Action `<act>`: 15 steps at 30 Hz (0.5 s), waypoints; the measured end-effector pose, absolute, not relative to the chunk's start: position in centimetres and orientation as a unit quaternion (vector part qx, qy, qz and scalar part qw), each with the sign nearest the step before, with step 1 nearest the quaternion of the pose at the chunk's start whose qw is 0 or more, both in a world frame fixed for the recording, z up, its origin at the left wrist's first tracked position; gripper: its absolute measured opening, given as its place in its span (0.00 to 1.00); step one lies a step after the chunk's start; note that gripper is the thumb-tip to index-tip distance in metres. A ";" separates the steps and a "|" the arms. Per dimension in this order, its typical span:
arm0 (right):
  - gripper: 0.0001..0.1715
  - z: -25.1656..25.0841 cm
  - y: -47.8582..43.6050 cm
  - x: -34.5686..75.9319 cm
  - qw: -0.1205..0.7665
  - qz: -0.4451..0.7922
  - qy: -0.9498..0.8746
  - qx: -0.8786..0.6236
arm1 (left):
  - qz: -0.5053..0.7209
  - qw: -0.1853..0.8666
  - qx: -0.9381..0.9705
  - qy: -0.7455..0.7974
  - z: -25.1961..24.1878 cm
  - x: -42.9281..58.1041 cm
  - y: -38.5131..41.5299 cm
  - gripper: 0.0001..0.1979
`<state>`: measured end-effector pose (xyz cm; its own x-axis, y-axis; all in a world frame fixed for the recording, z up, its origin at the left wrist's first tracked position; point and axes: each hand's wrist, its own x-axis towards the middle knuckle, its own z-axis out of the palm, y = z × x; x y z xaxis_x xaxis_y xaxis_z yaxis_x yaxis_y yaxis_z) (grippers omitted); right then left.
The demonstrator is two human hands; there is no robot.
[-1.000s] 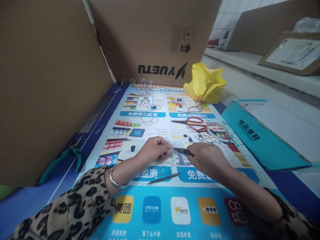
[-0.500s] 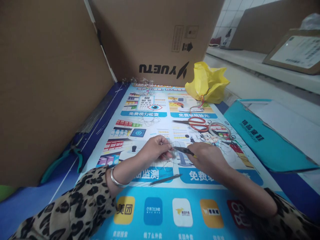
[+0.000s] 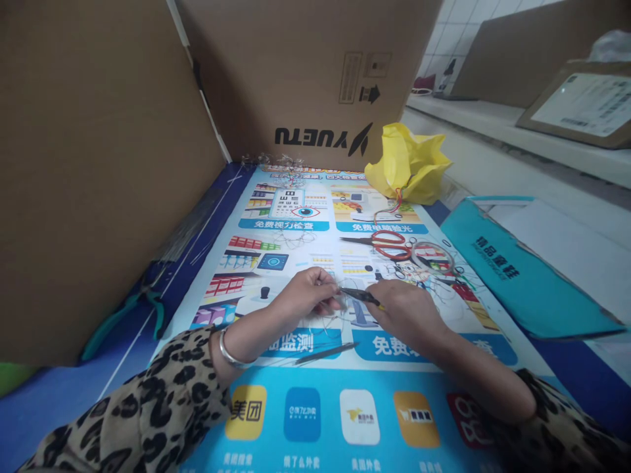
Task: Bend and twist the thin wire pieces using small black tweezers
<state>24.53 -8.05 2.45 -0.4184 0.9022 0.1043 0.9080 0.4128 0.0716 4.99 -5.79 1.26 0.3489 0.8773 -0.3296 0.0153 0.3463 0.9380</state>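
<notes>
Near the middle of the printed sheet, my right hand (image 3: 401, 303) is closed around a pair of needle-nose pliers (image 3: 361, 295), with a bit of yellow handle showing. The dark jaws point left and meet the fingertips of my left hand (image 3: 315, 292). My left hand is pinched closed on thin wire (image 3: 323, 323), which loops loosely below the fingers. Exactly where the jaws touch the wire is too small to make out. A small bundle of dark straight wires (image 3: 326, 353) lies on the sheet just below my hands.
Red-handled scissors (image 3: 392, 245) and a roll of tape (image 3: 432, 257) lie beyond my right hand. Teal-handled pliers (image 3: 129, 315) rest at left. A yellow bag (image 3: 409, 164), a teal box (image 3: 517, 269) and tangled wire (image 3: 288, 172) are farther off. Cardboard (image 3: 305, 79) walls the back and left.
My right hand and forearm have shifted very slightly left, and the pliers have turned a little. My left hand holds almost the same place.
</notes>
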 end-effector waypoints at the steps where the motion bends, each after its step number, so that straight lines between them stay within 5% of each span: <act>1: 0.12 2.4 -8.1 24.5 0.025 -0.051 -0.840 -0.539 | 0.319 0.671 0.475 0.472 1.2 5.0 -5.8 0.06; 15: 0.13 2.0 -7.8 24.5 0.028 -0.027 -0.834 -0.550 | 0.341 0.666 0.500 0.437 0.9 4.6 -5.5 0.07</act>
<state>24.45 -7.77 1.97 -0.3935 0.9162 0.0755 0.9192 0.3936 0.0138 4.58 -5.50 0.88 0.3857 0.8905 -0.2415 -0.0166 0.2685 0.9631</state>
